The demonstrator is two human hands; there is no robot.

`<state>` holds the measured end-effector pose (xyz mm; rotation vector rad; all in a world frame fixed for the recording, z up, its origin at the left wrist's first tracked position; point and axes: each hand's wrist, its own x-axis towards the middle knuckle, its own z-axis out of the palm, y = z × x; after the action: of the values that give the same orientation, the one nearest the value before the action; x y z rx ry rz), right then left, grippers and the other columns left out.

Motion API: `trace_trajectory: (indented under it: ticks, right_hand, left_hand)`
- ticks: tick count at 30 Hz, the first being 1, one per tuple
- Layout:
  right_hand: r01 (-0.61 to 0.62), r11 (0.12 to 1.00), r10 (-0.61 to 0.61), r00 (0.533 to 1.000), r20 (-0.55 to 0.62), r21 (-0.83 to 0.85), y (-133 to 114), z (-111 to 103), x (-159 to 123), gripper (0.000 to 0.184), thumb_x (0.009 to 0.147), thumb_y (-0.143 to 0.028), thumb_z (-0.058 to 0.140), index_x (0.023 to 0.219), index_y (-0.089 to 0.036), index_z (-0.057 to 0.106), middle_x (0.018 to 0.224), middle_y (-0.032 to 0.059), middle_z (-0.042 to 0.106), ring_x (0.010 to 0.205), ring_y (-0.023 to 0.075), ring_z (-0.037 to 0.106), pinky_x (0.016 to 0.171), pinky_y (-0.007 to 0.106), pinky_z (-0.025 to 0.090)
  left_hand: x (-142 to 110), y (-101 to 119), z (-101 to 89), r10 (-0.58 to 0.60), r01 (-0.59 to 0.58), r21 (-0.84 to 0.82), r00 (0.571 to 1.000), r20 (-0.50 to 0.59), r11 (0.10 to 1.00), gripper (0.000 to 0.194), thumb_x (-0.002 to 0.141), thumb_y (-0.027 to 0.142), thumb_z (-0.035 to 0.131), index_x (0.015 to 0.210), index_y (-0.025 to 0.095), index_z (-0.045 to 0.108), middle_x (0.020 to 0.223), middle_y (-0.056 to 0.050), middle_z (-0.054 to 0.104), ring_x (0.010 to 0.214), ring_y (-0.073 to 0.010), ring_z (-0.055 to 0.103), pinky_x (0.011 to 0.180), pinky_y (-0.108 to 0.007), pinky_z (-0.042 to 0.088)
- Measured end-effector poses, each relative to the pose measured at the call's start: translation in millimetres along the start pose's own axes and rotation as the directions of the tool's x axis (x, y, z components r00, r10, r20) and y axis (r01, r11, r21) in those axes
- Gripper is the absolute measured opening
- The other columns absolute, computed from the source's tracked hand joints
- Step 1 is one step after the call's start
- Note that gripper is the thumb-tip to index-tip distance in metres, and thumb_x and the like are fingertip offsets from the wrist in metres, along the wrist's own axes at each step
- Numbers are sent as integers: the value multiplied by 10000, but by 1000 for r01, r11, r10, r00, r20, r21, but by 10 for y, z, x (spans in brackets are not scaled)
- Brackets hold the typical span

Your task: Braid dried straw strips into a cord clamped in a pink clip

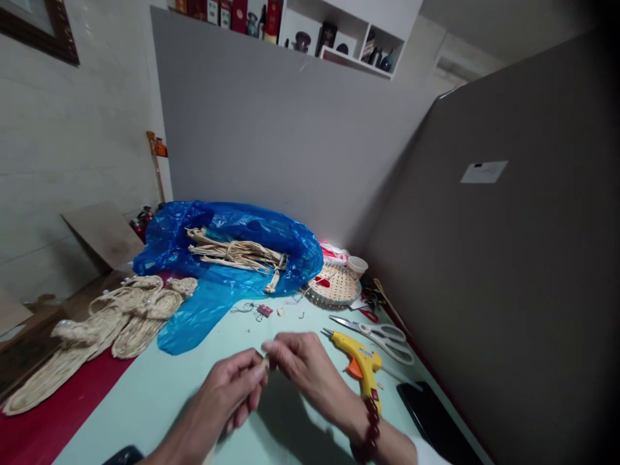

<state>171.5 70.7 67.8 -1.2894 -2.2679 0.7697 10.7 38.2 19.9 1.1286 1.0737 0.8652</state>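
Over the pale green table, my left hand [239,387] is closed with its thumb and fingers pinched on a narrow pale straw strand [265,362]. Only a short bit of the strand shows at the fingertips; a pale length also comes out below the left wrist. My right hand [298,361], with a dark red bead bracelet [372,426] at the wrist, meets the left fingertips and pinches at the strand's end. Its fingertips are partly hidden. Right of that hand lies a yellow glue gun [358,358], with white-handled scissors [380,334] just beyond it.
A bundle of dried straw [237,252] lies on a blue plastic bag [290,236] at the back. Woven straw sandals [130,310] sit at left. A round woven basket [334,287] stands back right. A black phone-like slab [436,420] lies front right, beside the grey partition [508,258].
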Motion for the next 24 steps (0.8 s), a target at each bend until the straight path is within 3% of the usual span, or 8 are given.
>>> trace_trajectory:
  ticks: [1,4,7,11,16,20,22,24]
  right_hand:
    - [4,983,-12,999,-39,-183,15,-21,132,462,1004,-404,317,739,-166,609,605,-15,546,559,98,469,557,206,342]
    - [-44,939,9,995,-103,-342,138,-3,516,314,975,-354,415,891,-142,631,834,96,654,758,184,564,684,277,384]
    - [-37,922,4,996,-86,-385,288,132,793,214,925,-275,505,891,-110,637,937,166,656,955,266,560,842,370,376]
    - [-28,949,7,998,-69,-313,368,251,941,156,908,-226,510,871,-125,622,948,104,642,993,251,560,917,432,354]
    - [-31,1000,31,999,-37,4,305,79,827,123,897,-255,516,872,-151,577,889,83,637,877,200,578,803,322,407]
    - [-29,940,-1,996,85,341,224,-29,490,241,923,-394,476,968,-161,516,972,74,637,785,138,583,700,245,457]
    - [-94,818,9,989,150,567,193,-15,295,272,886,-420,539,973,-163,521,970,61,619,733,113,572,688,232,452]
    - [-212,585,44,972,230,783,176,27,132,302,797,-401,668,926,-151,555,881,33,599,660,88,545,661,217,424]
  left_hand:
    - [20,17,-35,-15,13,-32,999,-45,999,328,817,501,539,735,184,532,504,69,473,364,-38,300,368,-170,160]
    - [51,43,-100,-43,28,-122,992,-119,992,322,781,478,581,689,176,519,507,68,482,354,-26,310,368,-155,147]
    - [55,26,-117,-58,31,-165,985,-161,986,332,761,491,604,692,178,517,500,77,469,356,-25,311,366,-146,141]
    - [95,-36,-134,-74,30,-213,976,-204,977,356,729,518,642,717,180,529,510,79,484,361,-26,334,363,-131,154]
    - [155,-96,-179,-43,-27,-231,955,-293,973,404,696,559,660,725,179,528,546,77,492,370,-29,359,354,-132,175]
    - [111,-40,-188,9,-95,-230,937,-349,969,352,774,519,628,797,185,522,663,62,528,417,-16,370,386,-122,202]
    - [75,10,-166,45,-120,-243,956,-290,963,333,796,498,623,811,180,525,682,54,540,401,0,299,384,-128,155]
    - [47,45,-126,69,-120,-267,979,-191,956,334,797,496,629,851,179,539,675,52,535,395,2,245,379,-141,126]
